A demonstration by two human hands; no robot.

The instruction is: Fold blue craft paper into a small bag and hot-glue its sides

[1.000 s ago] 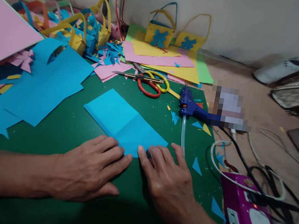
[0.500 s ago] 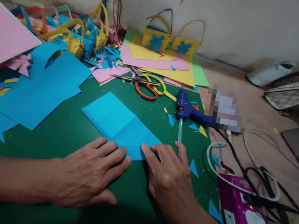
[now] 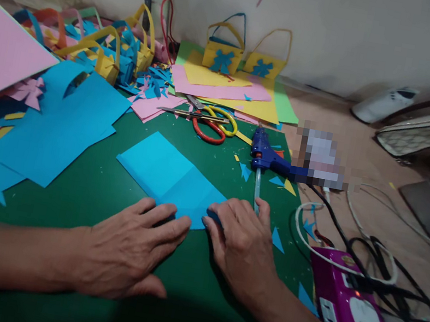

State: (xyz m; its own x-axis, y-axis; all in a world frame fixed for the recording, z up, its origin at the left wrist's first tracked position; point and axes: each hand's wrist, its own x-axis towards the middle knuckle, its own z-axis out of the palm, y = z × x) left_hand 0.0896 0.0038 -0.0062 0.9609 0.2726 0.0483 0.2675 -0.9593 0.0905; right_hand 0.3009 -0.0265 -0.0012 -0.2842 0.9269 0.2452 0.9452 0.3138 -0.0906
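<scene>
Right hand (image 3: pixel 243 238) pinches the near right edge of the creased bright-blue rectangular paper sheet (image 3: pixel 172 170), its fingers hiding that corner. Left hand (image 3: pixel 137 247) spread, ungripping, fingertips probably pressing the near edge. Sheet's on the green tabletop (image 3: pixel 77 209). Beyond: blue plastic glue gun (image 3: pixel 267 158), handle end pixelated.

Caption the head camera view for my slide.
Left hand and right hand on creased blue paper, scissors and glue gun nearby.
</scene>
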